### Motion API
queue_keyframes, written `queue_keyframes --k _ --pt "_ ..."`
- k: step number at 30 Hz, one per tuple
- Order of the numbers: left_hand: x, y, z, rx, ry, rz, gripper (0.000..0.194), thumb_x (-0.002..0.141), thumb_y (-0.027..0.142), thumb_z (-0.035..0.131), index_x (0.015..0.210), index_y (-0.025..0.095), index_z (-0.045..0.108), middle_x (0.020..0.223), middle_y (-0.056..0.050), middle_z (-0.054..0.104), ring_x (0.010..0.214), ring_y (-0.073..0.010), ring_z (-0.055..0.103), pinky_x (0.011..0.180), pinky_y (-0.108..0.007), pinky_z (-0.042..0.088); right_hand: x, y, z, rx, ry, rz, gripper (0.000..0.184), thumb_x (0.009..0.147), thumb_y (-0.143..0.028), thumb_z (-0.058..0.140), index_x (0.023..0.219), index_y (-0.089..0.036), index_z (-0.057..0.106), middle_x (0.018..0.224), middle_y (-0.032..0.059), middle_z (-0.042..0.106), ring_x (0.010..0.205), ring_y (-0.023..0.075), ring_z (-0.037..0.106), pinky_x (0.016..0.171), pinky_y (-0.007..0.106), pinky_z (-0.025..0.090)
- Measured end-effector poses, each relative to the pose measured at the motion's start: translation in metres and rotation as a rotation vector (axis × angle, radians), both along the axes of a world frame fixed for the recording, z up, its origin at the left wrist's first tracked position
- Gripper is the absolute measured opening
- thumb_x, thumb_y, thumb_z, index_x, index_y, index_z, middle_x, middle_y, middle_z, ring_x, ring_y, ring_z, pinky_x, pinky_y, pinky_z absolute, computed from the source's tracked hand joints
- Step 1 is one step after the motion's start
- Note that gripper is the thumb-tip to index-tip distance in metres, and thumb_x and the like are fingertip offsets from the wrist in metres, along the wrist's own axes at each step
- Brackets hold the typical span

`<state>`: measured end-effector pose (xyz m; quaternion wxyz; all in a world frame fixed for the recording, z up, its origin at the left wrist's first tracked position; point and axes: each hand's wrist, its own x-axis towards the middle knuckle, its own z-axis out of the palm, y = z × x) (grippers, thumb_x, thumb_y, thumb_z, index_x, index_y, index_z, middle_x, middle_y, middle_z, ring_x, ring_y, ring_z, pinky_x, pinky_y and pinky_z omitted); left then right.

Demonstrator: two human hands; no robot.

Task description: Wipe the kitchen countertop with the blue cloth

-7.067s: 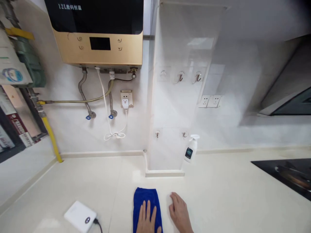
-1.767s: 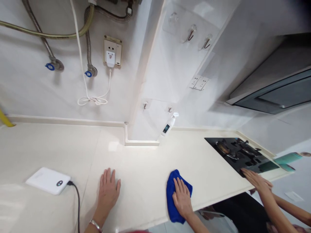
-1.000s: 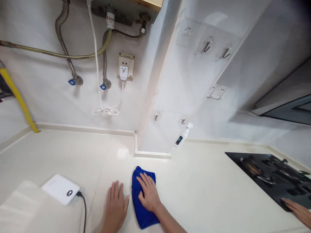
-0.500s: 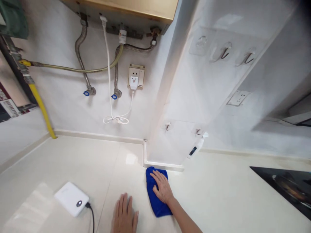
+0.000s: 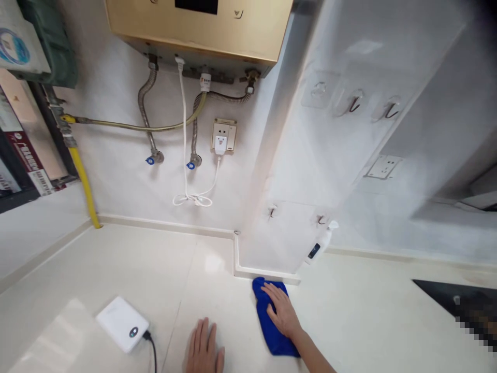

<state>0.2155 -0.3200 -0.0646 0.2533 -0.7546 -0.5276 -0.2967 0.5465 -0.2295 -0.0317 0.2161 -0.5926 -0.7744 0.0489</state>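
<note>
My right hand (image 5: 282,312) lies flat, fingers stretched out, on a blue cloth (image 5: 268,322) spread on the cream countertop (image 5: 341,321), close to the base of the white wall pillar. The cloth's far end almost touches the pillar's skirting. My left hand (image 5: 204,350) rests palm down on the bare countertop to the left of the cloth, fingers together and extended, holding nothing.
A white power bank (image 5: 122,324) with a black cable lies at the left. A white spray bottle (image 5: 319,242) leans against the pillar. A gold water heater (image 5: 202,28) with hoses and a socket hangs above. A black stove (image 5: 462,306) sits far right.
My right hand has pushed the blue cloth away from me and rightwards, up to the foot of the pillar. The view has tilted up, showing more of the heater; my left hand stayed put.
</note>
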Motion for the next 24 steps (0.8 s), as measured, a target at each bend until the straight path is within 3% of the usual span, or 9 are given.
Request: queue_keyframes --k 6,13,16,20,22,24 --pt "0.003 0.005 -0.005 0.014 -0.035 0.006 0.053 0.086 0.034 0.058 0.136 0.016 0.055 0.144 -0.013 0.058 0.138 -0.0284 0.048 0.109 -0.044 0.043 0.037 -0.018 -0.02 0.075 -0.066 -0.301 0.054 0.09 -0.033 0.035 0.141 -0.024 0.052 0.15 0.0068 0.053 0.142 0.0241 0.045 0.121 0.052 0.037" --pt "0.005 0.01 -0.019 0.07 -0.028 0.042 0.054 0.085 0.041 0.06 0.134 0.019 0.056 0.14 -0.011 0.062 0.136 -0.0263 0.051 0.111 -0.041 0.04 0.04 -0.038 -0.047 0.244 -0.13 -0.535 0.058 0.091 -0.042 0.031 0.136 -0.015 0.057 0.143 0.0145 0.059 0.136 0.032 0.051 0.112 0.056 0.045" --pt "0.005 0.011 -0.023 0.103 -0.023 0.068 0.053 0.085 0.042 0.06 0.133 0.02 0.057 0.138 -0.009 0.064 0.134 -0.025 0.053 0.111 -0.04 0.04 0.035 -0.048 -0.056 0.36 -0.12 -0.567 0.057 0.091 -0.043 0.032 0.136 -0.021 0.057 0.137 0.0146 0.063 0.13 0.0345 0.057 0.105 0.059 0.049" --pt "0.006 0.01 -0.021 0.116 -0.031 0.079 0.05 0.084 0.041 0.061 0.13 0.02 0.059 0.137 -0.01 0.065 0.133 -0.0252 0.053 0.111 -0.04 0.04 0.026 -0.065 -0.057 0.454 -0.075 -0.499 0.058 0.09 -0.044 0.034 0.145 -0.031 0.048 0.134 0.0118 0.066 0.129 0.0354 0.058 0.1 0.061 0.051" --pt "0.005 0.008 -0.018 0.11 -0.041 0.067 0.051 0.085 0.041 0.062 0.132 0.02 0.058 0.139 -0.01 0.063 0.136 -0.0251 0.051 0.113 -0.04 0.039 0.018 -0.075 -0.053 0.412 -0.056 -0.48 0.059 0.091 -0.043 0.034 0.148 -0.033 0.043 0.138 0.0108 0.064 0.132 0.0367 0.055 0.102 0.064 0.05" --pt "0.006 0.006 -0.015 0.105 -0.06 0.055 0.053 0.086 0.042 0.061 0.134 0.019 0.057 0.141 -0.011 0.061 0.138 -0.0249 0.049 0.113 -0.039 0.039 0.007 -0.085 -0.046 0.263 -0.055 -0.496 0.06 0.09 -0.042 0.034 0.148 -0.03 0.042 0.142 0.0118 0.06 0.136 0.0395 0.051 0.104 0.068 0.047"
